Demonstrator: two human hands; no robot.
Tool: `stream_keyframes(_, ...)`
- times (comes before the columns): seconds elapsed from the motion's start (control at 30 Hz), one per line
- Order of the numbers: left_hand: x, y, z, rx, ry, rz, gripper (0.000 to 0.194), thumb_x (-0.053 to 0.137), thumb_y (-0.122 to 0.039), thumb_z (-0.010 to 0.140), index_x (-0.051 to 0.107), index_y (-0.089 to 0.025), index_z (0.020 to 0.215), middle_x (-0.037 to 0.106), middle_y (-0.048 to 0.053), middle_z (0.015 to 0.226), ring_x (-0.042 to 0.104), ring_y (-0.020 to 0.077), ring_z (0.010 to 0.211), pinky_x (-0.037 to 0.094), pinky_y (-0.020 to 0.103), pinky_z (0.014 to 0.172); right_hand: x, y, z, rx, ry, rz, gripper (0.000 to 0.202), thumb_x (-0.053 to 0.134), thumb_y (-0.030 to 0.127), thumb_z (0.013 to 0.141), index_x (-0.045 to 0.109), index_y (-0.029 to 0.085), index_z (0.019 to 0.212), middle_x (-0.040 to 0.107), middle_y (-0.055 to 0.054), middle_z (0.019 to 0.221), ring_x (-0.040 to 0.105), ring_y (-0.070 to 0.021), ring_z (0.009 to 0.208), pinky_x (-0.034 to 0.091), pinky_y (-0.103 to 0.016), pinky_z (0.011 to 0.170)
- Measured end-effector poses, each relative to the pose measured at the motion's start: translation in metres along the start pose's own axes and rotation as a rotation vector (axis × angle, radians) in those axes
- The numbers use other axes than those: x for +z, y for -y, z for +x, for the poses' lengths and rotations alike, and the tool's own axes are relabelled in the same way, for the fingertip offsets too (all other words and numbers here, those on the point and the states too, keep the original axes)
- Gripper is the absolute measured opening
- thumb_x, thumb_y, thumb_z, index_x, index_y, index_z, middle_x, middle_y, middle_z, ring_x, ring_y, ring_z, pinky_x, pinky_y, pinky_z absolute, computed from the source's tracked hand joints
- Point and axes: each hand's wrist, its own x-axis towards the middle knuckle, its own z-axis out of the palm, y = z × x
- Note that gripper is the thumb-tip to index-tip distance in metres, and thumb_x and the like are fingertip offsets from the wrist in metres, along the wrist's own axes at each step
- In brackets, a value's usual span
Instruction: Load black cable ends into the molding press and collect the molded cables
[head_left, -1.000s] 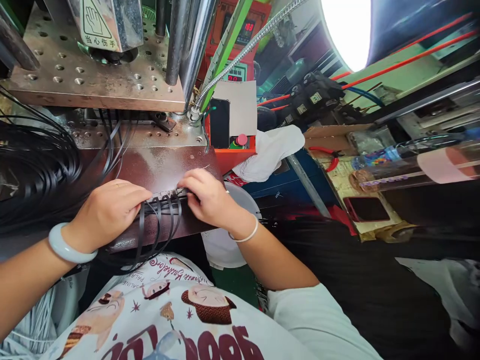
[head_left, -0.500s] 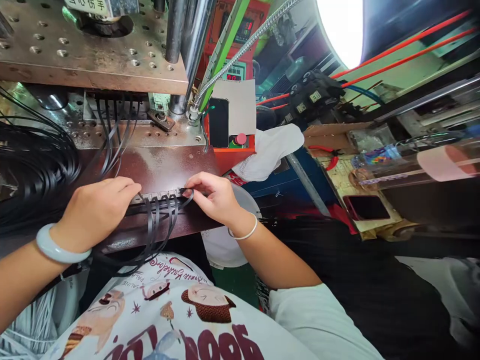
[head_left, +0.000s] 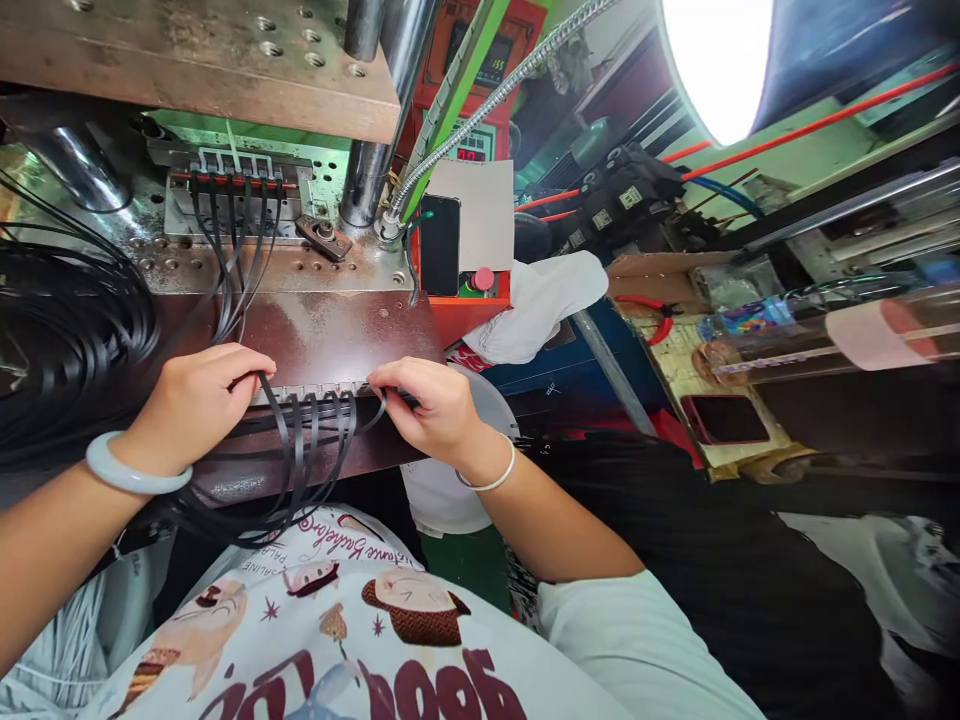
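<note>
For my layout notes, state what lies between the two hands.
In the head view, a metal strip with black cables lies between the left hand and the right hand.

The cables (head_left: pixel 298 440) are coloured black, the table (head_left: pixel 322 330) reddish brown. The near white shirt (head_left: pixel 262 645) is printed with maroon letters (head_left: pixel 451 690) and cartoon figures (head_left: pixel 416 615); the left bracelet (head_left: pixel 135 480) is tinted pale blue.

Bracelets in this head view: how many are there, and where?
2: a thick pale bangle on the left wrist and a thin white band on the right wrist. None seems hidden.
</note>
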Motion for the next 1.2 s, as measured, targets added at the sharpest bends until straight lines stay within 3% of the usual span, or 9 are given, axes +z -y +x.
stream_keyframes(0.2, 0.003, 0.004, 0.000, 0.015, -0.046, -0.006, 0.025, 0.046, -0.018, 0.095, 0.070, -0.022, 0.094, 0.074, 0.004, 0.097, 0.071, 0.0195, 0.090, 0.057, 0.031, 0.087, 0.001, 0.000, -0.004, -0.046, -0.006, 0.027, 0.028, 0.045, 0.004, 0.087, 0.066, 0.021, 0.092, 0.074, -0.005, 0.084, 0.069, -0.0155, 0.076, 0.058, -0.029, 0.075)
stream_keyframes(0.4, 0.002, 0.002, -0.003, 0.026, -0.109, -0.085, 0.023, 0.050, -0.017, 0.095, 0.072, -0.024, 0.096, 0.077, 0.002, 0.097, 0.073, 0.0182, 0.090, 0.058, 0.032, 0.087, 0.002, -0.003, -0.003, -0.013, 0.084, 0.000, 0.026, 0.045, 0.005, 0.089, 0.065, 0.020, 0.094, 0.070, -0.005, 0.083, 0.065, -0.0166, 0.075, 0.056, -0.031, 0.075)
stream_keyframes(0.57, -0.005, -0.005, -0.006, -0.043, -0.113, -0.238, 0.007, 0.066, -0.026, 0.093, 0.073, -0.026, 0.092, 0.078, -0.004, 0.088, 0.074, 0.0151, 0.079, 0.059, 0.027, 0.076, 0.013, -0.012, -0.002, -0.015, 0.128, -0.024, 0.012, 0.054, 0.012, 0.093, 0.063, 0.019, 0.096, 0.071, -0.012, 0.100, 0.063, -0.0232, 0.095, 0.054, -0.039, 0.085)
stream_keyframes(0.73, -0.008, -0.007, -0.012, 0.073, -0.038, -0.146, 0.020, 0.056, -0.014, 0.092, 0.074, -0.022, 0.091, 0.078, -0.001, 0.088, 0.074, 0.0158, 0.079, 0.058, 0.027, 0.079, 0.031, -0.020, -0.005, 0.009, 0.022, 0.074, 0.013, 0.052, 0.016, 0.098, 0.061, 0.021, 0.089, 0.071, -0.010, 0.097, 0.065, -0.0206, 0.093, 0.054, -0.038, 0.083)
stream_keyframes(0.97, -0.010, -0.014, -0.013, 0.234, -0.043, 0.038, 0.021, 0.055, -0.004, 0.089, 0.069, -0.017, 0.099, 0.076, 0.006, 0.092, 0.071, 0.0198, 0.084, 0.055, 0.032, 0.085, 0.035, -0.025, -0.005, 0.002, 0.009, 0.143, 0.011, 0.055, 0.015, 0.095, 0.058, 0.021, 0.087, 0.071, -0.009, 0.096, 0.064, -0.0194, 0.090, 0.053, -0.036, 0.083)
stream_keyframes(1.1, -0.011, -0.020, -0.013, 0.344, -0.024, 0.142, 0.022, 0.052, -0.002, 0.089, 0.067, -0.013, 0.101, 0.075, 0.010, 0.093, 0.070, 0.0238, 0.086, 0.056, 0.036, 0.086, 0.022, -0.026, -0.005, 0.047, 0.088, 0.130, 0.007, 0.053, 0.018, 0.093, 0.060, 0.021, 0.095, 0.070, -0.011, 0.105, 0.064, -0.0218, 0.099, 0.053, -0.040, 0.089)
stream_keyframes(1.2, -0.010, -0.017, -0.012, 0.387, -0.026, 0.128, 0.023, 0.052, -0.002, 0.089, 0.068, -0.013, 0.102, 0.076, 0.010, 0.094, 0.071, 0.0241, 0.088, 0.057, 0.036, 0.087, -0.004, -0.020, -0.013, 0.161, 0.117, -0.017, 0.024, 0.057, 0.025, 0.092, 0.060, 0.019, 0.115, 0.066, -0.016, 0.123, 0.060, -0.0277, 0.118, 0.049, -0.047, 0.102)
